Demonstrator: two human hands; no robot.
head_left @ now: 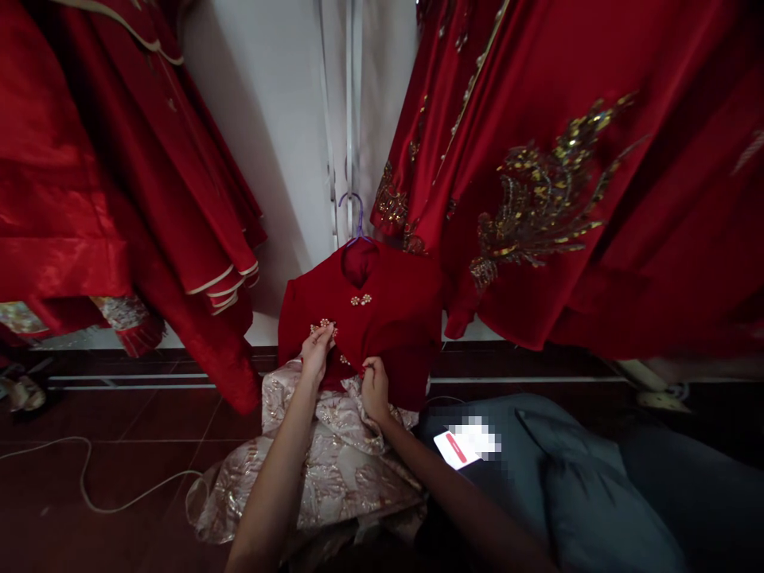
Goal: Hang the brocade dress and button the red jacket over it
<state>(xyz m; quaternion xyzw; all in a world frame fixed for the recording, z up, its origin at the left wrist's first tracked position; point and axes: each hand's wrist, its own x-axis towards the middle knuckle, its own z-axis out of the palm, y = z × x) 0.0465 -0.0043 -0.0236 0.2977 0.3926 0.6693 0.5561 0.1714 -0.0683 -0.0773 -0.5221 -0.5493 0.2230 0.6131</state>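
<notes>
A small red jacket (387, 318) with pearl clasps hangs on a purple hanger (356, 219), above a cream and gold brocade skirt (334, 469) that spreads onto the floor. My left hand (316, 354) pinches the jacket front at a clasp on its left side. A little lower and to the right, my right hand (375, 387) is closed on the jacket's lower front edge. Both forearms reach up from the bottom of the view.
Long red gowns hang at left (119, 183) and right (567, 175), the right one with gold embroidery. A white wall (286, 119) stands behind. A white cable (89, 477) lies on the dark red floor. A grey cushion (597, 493) and a lit phone (469, 443) lie at right.
</notes>
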